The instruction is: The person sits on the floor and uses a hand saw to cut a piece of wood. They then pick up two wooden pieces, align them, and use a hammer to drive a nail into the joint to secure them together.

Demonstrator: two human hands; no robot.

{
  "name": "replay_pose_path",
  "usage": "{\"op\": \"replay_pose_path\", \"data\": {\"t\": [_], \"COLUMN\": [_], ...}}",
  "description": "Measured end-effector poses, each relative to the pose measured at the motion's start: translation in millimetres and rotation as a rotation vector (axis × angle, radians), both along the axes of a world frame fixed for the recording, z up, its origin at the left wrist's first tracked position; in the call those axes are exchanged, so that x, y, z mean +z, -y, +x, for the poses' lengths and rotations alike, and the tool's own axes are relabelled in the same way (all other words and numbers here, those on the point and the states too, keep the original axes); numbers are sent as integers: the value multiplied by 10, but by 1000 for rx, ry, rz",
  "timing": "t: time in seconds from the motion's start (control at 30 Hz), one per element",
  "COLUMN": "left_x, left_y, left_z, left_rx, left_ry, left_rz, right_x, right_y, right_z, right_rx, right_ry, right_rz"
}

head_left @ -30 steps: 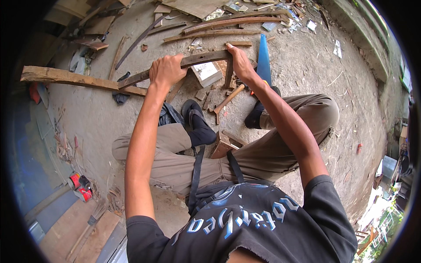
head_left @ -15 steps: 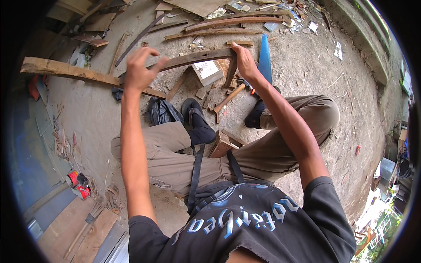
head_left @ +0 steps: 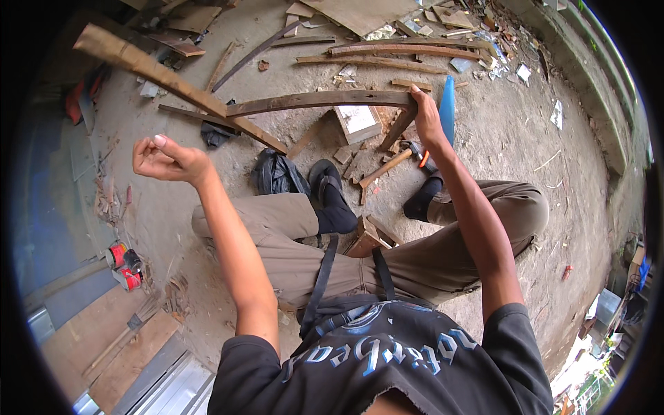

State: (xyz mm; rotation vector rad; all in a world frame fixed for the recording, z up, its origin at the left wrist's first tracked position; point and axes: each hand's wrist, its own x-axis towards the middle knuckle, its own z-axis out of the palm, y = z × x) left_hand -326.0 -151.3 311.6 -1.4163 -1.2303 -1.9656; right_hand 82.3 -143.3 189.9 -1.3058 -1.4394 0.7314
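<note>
My right hand (head_left: 430,123) grips the far right corner of a wooden frame, thumb on top, where the long crosspiece (head_left: 318,99) meets a short upright post (head_left: 399,130). At its left end the crosspiece meets a longer slanting plank (head_left: 155,74), which runs from the upper left down toward my foot. My left hand (head_left: 170,160) is raised in the air, left of the frame and apart from it. Its fingers are curled in with the thumb against them, and nothing shows in them. A hammer (head_left: 387,167) and a blue saw blade (head_left: 448,114) lie near the post.
A small box with a white top (head_left: 358,119) stands behind the crosspiece. A black plastic bag (head_left: 278,173) lies by my foot, and a small wooden piece (head_left: 366,238) between my legs. Loose wood strips (head_left: 373,63) lie farther off. Red-labelled cans (head_left: 128,266) stand at left.
My left hand has left the joint of plank and crosspiece, moving left and nearer, and its fingers have curled. My right hand keeps hold of the corner. The view has shifted.
</note>
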Motion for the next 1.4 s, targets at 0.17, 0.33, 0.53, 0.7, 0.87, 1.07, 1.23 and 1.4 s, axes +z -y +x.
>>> {"op": "replay_pose_path", "data": {"t": [0.17, 0.33, 0.53, 0.7, 0.87, 1.07, 1.23, 1.4], "left_x": [-738, -703, -966, -1119, -1079, -1038, -1093, -1125], "left_y": [-420, -656, -628, -500, -457, -383, -419, -439], "left_z": [-531, -264, -184, -214, -248, -214, -306, -367], "left_rx": [-516, -834, -551, -345, -328, -335, -248, -279], "left_ry": [545, 471, 371, 277, 290, 280, 234, 266], "left_rz": [-503, -848, -805, -666, -655, -654, -660, -659], "right_x": [-109, -211, -227, -135, 20, 14, 248, 113], "right_y": [-46, -71, -38, -34, -111, -167, -14, -26], "right_z": [-40, 88, 58, -20, -66, -11, -124, -151], "right_rx": [87, 103, -7, -43, -59, 167, 103, 20], "right_ry": [75, 344, 421, 240, -140, -343, -221, -106], "right_rz": [-51, 54, 106, 51, -99, -283, -400, -323]}}
